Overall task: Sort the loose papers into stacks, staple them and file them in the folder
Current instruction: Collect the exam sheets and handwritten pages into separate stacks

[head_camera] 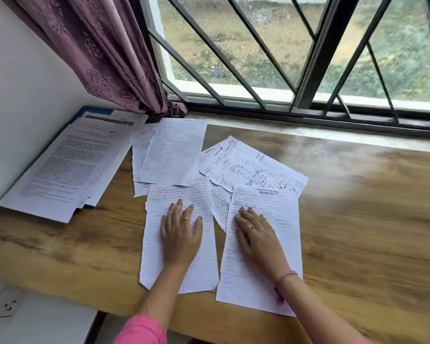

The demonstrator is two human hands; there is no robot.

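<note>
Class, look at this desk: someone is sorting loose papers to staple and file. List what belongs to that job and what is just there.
Belongs to the job:
lined sheets
printed pages
blue folder under them
left hand and right hand, flat on sheets

Just there:
curtain
window grille
wall socket
desk

No stapler shows.

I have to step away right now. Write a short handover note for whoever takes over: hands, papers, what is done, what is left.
Left hand lies flat on the left lined sheet; right hand lies flat on the right lined sheet. No grip on anything.
More loose sheets are fanned out behind, overlapping.
Printed stack sits on the blue folder at the table's left end.
No stapler in view.
Done: nothing stacked or stapled.
Left: sort, staple, file.
</note>
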